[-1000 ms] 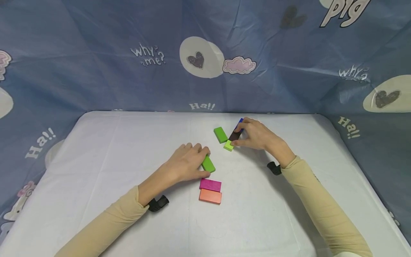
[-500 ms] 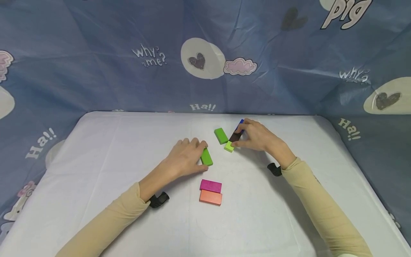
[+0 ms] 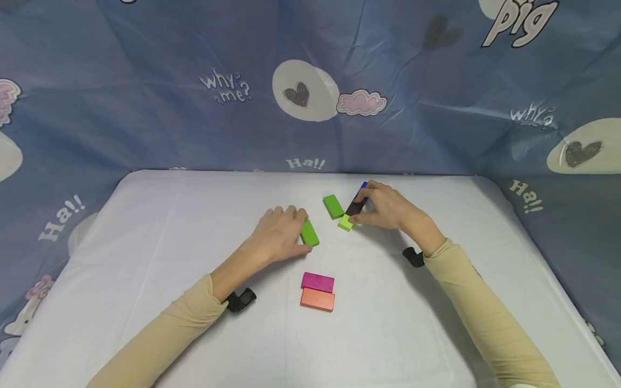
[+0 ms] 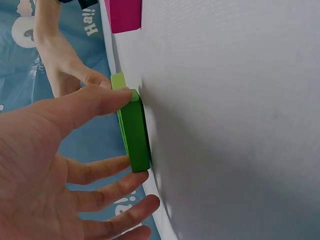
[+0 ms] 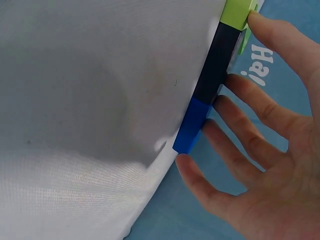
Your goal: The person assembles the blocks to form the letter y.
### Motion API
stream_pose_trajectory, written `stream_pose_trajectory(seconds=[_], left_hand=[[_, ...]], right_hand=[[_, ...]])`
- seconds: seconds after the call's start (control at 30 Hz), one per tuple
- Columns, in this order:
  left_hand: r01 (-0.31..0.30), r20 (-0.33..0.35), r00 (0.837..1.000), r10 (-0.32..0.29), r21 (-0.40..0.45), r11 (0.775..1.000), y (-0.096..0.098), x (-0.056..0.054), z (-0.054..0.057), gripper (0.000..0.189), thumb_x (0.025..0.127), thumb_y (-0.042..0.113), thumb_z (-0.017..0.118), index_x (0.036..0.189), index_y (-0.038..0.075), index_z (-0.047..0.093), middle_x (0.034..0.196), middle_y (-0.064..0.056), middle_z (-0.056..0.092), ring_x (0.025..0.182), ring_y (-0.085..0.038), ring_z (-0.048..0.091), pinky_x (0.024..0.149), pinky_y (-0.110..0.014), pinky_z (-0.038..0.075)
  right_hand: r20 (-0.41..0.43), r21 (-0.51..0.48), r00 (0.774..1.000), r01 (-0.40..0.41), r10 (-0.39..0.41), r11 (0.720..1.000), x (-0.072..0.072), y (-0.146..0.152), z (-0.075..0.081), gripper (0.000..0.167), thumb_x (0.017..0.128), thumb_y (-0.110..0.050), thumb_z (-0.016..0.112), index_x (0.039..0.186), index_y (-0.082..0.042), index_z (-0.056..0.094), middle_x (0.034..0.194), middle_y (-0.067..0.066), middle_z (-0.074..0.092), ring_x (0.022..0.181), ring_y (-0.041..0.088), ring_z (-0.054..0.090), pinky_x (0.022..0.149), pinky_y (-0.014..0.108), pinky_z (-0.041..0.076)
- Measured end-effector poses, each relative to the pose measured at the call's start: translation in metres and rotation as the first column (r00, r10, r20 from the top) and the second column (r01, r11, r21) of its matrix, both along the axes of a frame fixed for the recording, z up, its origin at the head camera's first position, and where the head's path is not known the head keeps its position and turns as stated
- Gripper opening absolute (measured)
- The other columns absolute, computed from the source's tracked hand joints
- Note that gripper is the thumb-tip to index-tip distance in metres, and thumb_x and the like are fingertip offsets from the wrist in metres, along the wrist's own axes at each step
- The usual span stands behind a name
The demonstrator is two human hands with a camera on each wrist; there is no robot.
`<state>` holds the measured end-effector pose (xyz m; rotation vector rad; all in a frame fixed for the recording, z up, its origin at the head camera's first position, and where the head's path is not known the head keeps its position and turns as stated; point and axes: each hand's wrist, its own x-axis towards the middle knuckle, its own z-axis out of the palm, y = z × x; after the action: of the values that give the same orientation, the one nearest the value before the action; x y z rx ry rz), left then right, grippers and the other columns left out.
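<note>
My left hand [image 3: 277,237] grips a green block [image 3: 310,233] near the middle of the white table, thumb on one end and fingers at the other. In the left wrist view this green block [image 4: 135,132] stays close over the cloth. Farther back, my right hand [image 3: 386,208] holds a straight row of a lime block [image 3: 345,222], a black block [image 3: 355,208] and a blue block [image 5: 192,125]. Its thumb touches the lime end; the fingertips lie along the black and blue blocks. A second green block [image 3: 333,207] lies angled beside the row, close to the lime block.
Nearer the front, a magenta block [image 3: 318,282] and an orange block [image 3: 317,299] lie side by side on the white-covered table [image 3: 388,334]. A blue printed curtain [image 3: 233,129] rises behind the table's back edge. Black straps [image 3: 241,299] show at both wrists.
My left hand has carried its green block away from the magenta block, back and slightly left. My right hand stays at the row of blocks, which has not moved.
</note>
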<state>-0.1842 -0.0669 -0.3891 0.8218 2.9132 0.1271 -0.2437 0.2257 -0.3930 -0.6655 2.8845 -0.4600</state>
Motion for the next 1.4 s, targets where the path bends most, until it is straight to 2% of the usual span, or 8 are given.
stream_pose_trajectory(seconds=[0.37,0.57,0.8,1.0,1.13,1.4], left_hand=[[-0.034,-0.059,0.998,0.037,0.052,0.998,0.001,-0.015,-0.005,0.068,0.093,0.05,0.08,0.136,-0.001,0.065,0.123,-0.017,0.071,0.094,-0.032,0.062,0.091,-0.049,0.056],[-0.064,-0.056,0.996,0.069,0.086,0.994,0.003,-0.023,-0.006,0.07,0.094,0.052,0.08,0.139,0.001,0.064,0.123,-0.015,0.07,0.098,-0.032,0.063,0.094,-0.049,0.055],[-0.094,-0.05,0.993,0.102,0.143,0.985,0.006,-0.036,-0.006,0.069,0.095,0.05,0.078,0.141,0.002,0.063,0.125,-0.018,0.069,0.106,-0.038,0.065,0.099,-0.053,0.055],[-0.124,-0.072,0.987,0.141,0.202,0.971,0.009,-0.053,-0.008,0.065,0.097,0.05,0.076,0.141,0.003,0.063,0.129,-0.02,0.07,0.112,-0.044,0.069,0.099,-0.056,0.056],[-0.132,-0.095,0.983,0.156,0.221,0.966,0.013,-0.066,-0.011,0.063,0.099,0.049,0.074,0.142,0.004,0.063,0.127,-0.018,0.072,0.112,-0.042,0.07,0.097,-0.054,0.057],[-0.18,-0.051,0.979,0.198,0.24,0.954,0.02,-0.088,-0.019,0.06,0.101,0.049,0.071,0.144,0.008,0.063,0.129,-0.016,0.072,0.118,-0.041,0.068,0.102,-0.056,0.055]], right_hand=[[-0.01,0.006,1.0,-0.002,0.002,1.0,0.001,0.0,0.001,0.057,0.087,-0.048,0.086,0.127,-0.008,0.076,0.126,0.011,0.066,0.114,0.033,0.065,0.103,0.052,0.054],[-0.015,0.003,1.0,-0.011,0.011,1.0,0.0,0.0,-0.001,0.057,0.087,-0.048,0.087,0.127,-0.008,0.076,0.125,0.011,0.066,0.115,0.033,0.065,0.104,0.053,0.054],[-0.018,0.005,1.0,-0.012,0.012,1.0,0.0,0.0,0.001,0.057,0.087,-0.049,0.087,0.126,-0.008,0.077,0.125,0.011,0.067,0.116,0.034,0.065,0.106,0.053,0.053],[-0.014,0.002,1.0,-0.006,0.006,1.0,0.0,0.0,0.002,0.057,0.087,-0.048,0.088,0.125,-0.008,0.077,0.124,0.011,0.067,0.114,0.033,0.066,0.103,0.051,0.054],[-0.016,0.007,1.0,-0.008,0.009,1.0,-0.001,0.0,0.001,0.058,0.087,-0.048,0.088,0.126,-0.007,0.077,0.124,0.011,0.067,0.114,0.033,0.066,0.104,0.052,0.054],[-0.014,0.009,1.0,-0.009,0.009,1.0,0.0,0.0,0.002,0.058,0.087,-0.049,0.087,0.127,-0.007,0.077,0.126,0.012,0.067,0.116,0.033,0.066,0.105,0.053,0.054]])
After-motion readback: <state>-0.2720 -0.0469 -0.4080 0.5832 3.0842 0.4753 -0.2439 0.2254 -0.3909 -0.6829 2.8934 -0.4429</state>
